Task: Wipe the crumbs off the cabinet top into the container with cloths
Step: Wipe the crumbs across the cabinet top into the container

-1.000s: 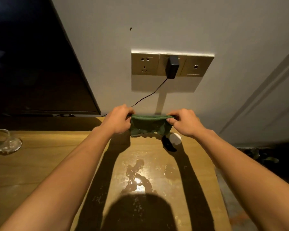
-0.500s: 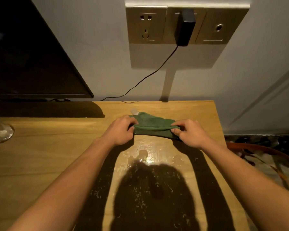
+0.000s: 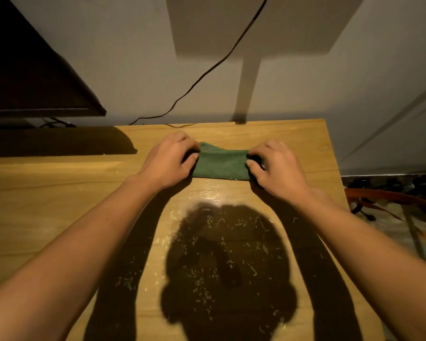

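A folded green cloth (image 3: 220, 163) lies flat on the wooden cabinet top (image 3: 59, 193), near its back edge. My left hand (image 3: 169, 161) pinches the cloth's left end and my right hand (image 3: 277, 168) pinches its right end, stretching it between them. Pale crumbs (image 3: 221, 262) are scattered over the cabinet top in front of the cloth, mostly inside the shadow of my head. An orange-rimmed container (image 3: 389, 200) stands on the floor off the cabinet's right edge, only partly in view.
A dark TV screen (image 3: 30, 77) stands at the back left. A black cable (image 3: 207, 70) runs down the grey wall to the cabinet's back edge. The cabinet's right edge (image 3: 337, 173) drops to the floor.
The cloth has come down from mid-air onto the cabinet top, still held at both ends. My view has tilted down, so the wall socket and the glass at left are out of frame.
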Demonstrator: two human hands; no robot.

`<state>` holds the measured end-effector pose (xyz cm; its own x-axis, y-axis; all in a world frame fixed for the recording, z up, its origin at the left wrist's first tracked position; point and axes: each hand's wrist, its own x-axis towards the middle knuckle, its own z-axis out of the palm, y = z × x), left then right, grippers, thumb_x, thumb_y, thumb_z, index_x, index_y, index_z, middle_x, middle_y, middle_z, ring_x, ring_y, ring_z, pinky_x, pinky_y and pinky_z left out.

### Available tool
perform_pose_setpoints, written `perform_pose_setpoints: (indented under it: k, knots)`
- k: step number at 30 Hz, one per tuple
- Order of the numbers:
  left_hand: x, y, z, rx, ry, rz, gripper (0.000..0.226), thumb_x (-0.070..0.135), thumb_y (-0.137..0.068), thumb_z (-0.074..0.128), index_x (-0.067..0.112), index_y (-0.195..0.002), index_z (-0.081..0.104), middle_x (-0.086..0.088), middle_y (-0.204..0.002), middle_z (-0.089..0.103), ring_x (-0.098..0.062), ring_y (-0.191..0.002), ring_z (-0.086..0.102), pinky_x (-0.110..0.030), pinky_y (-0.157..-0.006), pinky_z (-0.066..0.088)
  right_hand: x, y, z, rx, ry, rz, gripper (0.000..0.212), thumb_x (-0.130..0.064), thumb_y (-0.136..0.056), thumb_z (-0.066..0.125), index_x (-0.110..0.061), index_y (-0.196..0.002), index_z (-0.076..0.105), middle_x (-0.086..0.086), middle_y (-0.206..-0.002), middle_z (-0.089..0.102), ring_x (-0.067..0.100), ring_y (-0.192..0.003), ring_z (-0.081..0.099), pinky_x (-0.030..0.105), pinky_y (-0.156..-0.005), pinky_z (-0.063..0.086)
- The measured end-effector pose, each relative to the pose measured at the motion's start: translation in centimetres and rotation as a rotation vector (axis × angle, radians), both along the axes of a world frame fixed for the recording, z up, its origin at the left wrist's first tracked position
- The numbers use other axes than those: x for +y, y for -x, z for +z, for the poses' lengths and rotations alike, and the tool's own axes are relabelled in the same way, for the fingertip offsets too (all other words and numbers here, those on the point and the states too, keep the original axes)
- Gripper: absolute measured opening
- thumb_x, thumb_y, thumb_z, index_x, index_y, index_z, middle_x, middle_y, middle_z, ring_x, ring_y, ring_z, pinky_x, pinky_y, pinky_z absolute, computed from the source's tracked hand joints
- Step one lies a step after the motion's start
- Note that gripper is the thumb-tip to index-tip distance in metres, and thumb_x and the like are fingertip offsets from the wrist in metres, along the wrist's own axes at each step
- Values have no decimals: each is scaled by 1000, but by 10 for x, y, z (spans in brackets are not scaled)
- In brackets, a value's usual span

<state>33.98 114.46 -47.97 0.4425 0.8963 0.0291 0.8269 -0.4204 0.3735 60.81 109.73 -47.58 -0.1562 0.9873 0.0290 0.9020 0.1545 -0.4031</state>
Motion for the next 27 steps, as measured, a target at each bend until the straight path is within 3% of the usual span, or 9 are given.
perform_pose_setpoints:
  k: [3,6,12,18,27]
  knots:
    - [-13,11,-4,105,-4,-142,36,39,-92,58,18,-120,66,0,-115,62,-22,-109,54,-40,-88,46,-10,4,-1,-103,48,169,41,-42,-88,66,-16,-119,67,2,-113,66,21,-104,56,39,-89,48]
    - [-15,16,-5,183,-26,-189,46,47,-91,59,19,-127,64,3,-124,62,-19,-117,55,-40,-92,43,-11,8,-1,-163,61,198,43,-41,-89,67,-18,-124,64,2,-119,67,22,-109,59,41,-93,50]
    - [-24,13,-4,314,-147,-257,33,30,-89,63,13,-117,67,-3,-119,67,-27,-117,52,-42,-90,46,-5,12,5,-272,65,255,40,-26,-86,71,-15,-124,63,7,-120,65,29,-100,64,44,-83,55]
    - [-23,0,-3,298,-146,-218,20,12,-89,59,17,-108,66,-1,-98,71,-22,-87,59,-34,-81,48,-3,15,8,-285,39,220,29,-14,-91,63,-16,-120,63,7,-100,70,25,-87,65,42,-75,57]
    - [-39,5,-1,171,-82,-134,19,15,-92,55,14,-108,66,-7,-91,69,-26,-86,60,-42,-72,53,-23,21,9,-231,54,95,28,-13,-92,61,-15,-118,68,9,-102,73,29,-90,66,44,-81,54]
